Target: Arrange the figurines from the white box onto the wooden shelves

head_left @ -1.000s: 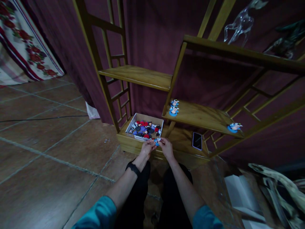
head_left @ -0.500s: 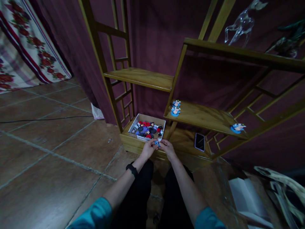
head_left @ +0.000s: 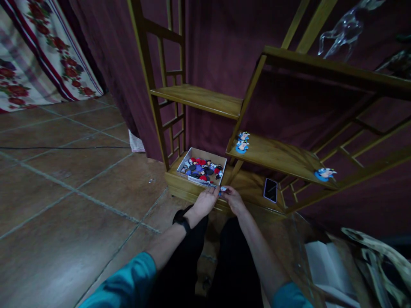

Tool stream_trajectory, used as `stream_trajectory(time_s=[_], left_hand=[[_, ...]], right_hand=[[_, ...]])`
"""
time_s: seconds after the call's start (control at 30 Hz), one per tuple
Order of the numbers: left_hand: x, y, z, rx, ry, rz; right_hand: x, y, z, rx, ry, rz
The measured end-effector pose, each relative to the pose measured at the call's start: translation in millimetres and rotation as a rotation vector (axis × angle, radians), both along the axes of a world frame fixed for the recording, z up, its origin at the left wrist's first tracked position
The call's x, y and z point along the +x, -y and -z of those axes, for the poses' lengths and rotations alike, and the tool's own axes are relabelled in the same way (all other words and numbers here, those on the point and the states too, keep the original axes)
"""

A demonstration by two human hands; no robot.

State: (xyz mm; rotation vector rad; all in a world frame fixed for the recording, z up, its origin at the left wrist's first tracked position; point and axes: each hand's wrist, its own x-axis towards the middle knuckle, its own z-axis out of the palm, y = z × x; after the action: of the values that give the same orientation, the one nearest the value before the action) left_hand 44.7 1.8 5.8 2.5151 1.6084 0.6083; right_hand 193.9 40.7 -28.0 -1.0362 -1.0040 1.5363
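**Wooden Display Shelf: Handling a Small Figurine**

A wooden display shelf (head_left: pixel 199 99) stands before a maroon curtain (head_left: pixel 208 42). The white-and-blue figurine (head_left: pixel 223 188) is between both hands, near the cardboard box (head_left: pixel 208 155). The right hand (head_left: pixel 233 199) has its grip pinching the piece at the fingertips. The left hand (head_left: pixel 205 201) meets the other side; its back hides whether that grip closes.

Technique: support the piece from both sides, press lightly, and avoid loading small protruding parts.

Clearances: the box, filled with loose figurines (head_left: pixel 203 170), lies just beyond the left hand. The raised board (head_left: pixel 279 156) overhangs the phone's (head_left: pixel 270 190) level and bears two figurines (head_left: pixel 242 146) left, one figurine (head_left: pixel 325 173) right.
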Motion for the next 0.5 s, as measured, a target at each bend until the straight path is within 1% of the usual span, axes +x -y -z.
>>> stream_trajectory(time_s=[0.1,0.2,0.37,0.5], left_hand=[[2.9,5.1,-1.9,0.068,-0.121,0.042],[3.9,8.1,-2.7,0.104,-0.192,0.065],[4.2,8.9,-1.7,0.160,-0.242,0.052],[4.2,7.1,0.4,0.172,-0.252,0.048]], right_hand=[[4.9,3.9,2.5,-0.002,0.049,0.008],[7.9,5.7,3.9,0.010,0.067,-0.020],[6.1,6.4,4.7,0.008,0.019,-0.011],[2.4,7.0,3.8,-0.006,0.016,0.001]])
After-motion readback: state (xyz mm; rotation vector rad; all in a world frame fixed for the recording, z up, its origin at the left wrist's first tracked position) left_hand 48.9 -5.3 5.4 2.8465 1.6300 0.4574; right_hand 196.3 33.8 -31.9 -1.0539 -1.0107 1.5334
